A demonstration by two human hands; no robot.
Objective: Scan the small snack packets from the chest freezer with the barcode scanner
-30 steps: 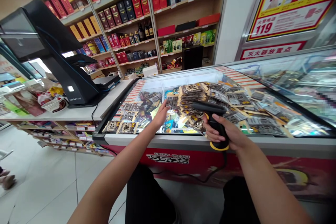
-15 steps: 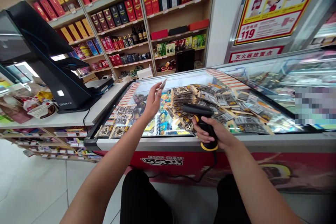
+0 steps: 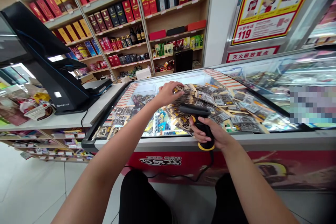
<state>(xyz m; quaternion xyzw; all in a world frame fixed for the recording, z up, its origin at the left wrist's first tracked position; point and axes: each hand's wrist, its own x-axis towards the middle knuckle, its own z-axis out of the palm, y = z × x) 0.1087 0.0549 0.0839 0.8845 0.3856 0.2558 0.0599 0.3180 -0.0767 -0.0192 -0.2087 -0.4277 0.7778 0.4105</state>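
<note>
My right hand [image 3: 214,133] is wrapped round the handle of a black barcode scanner [image 3: 197,112] with a yellow base, held over the front of a glass-topped freezer chest [image 3: 183,142]. Many small flat snack packets [image 3: 225,103] lie spread over the glass lid. My left hand [image 3: 168,92] reaches forward and rests palm down on the far left end of that pile, with its fingers curled over a packet. The scanner's cable hangs down in front of the freezer.
A black checkout terminal [image 3: 39,52] stands on the white counter [image 3: 68,119] to the left, beside bagged goods [image 3: 28,105]. Shelves of boxed bottles [image 3: 118,14] fill the back wall. A second glass-topped freezer [image 3: 288,77] adjoins on the right, under a red and yellow poster [image 3: 273,3].
My left hand lifted a packet off the glass, raised it, then moved right and down onto the pile. The right hand kept the scanner nearly still.
</note>
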